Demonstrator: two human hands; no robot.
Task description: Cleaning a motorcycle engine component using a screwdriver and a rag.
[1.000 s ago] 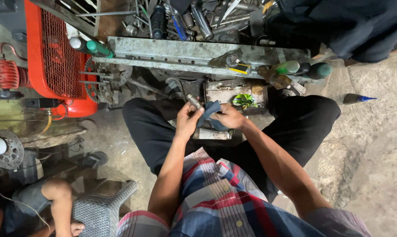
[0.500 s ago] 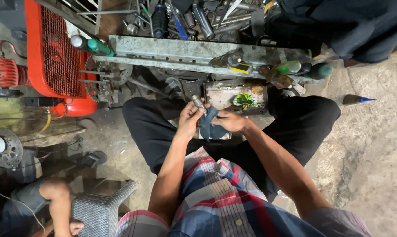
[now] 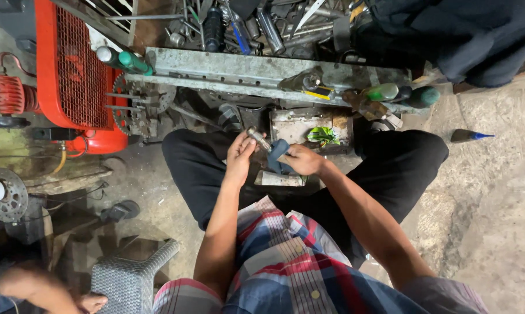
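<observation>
My left hand (image 3: 239, 156) grips a short metal cylinder part (image 3: 257, 138) by its near end, held up between my knees. My right hand (image 3: 300, 160) clutches a dark blue rag (image 3: 277, 152) that presses against the other end of the part. Both hands sit close together above my lap, over black trousers. A flat pale metal piece (image 3: 280, 179) lies on the ground just below the hands.
A grey metal rail (image 3: 251, 72) with bottles and screwdrivers runs across ahead. A red machine (image 3: 70, 70) stands at left, a tool pile (image 3: 245, 23) behind. A shallow metal tray (image 3: 285, 125) holds a green scrap. Another person's hand (image 3: 36, 291) and a grey stool (image 3: 128, 279) are at lower left.
The hands have risen slightly and the metal part has tilted more upright in my left hand, with the rag shifted along it.
</observation>
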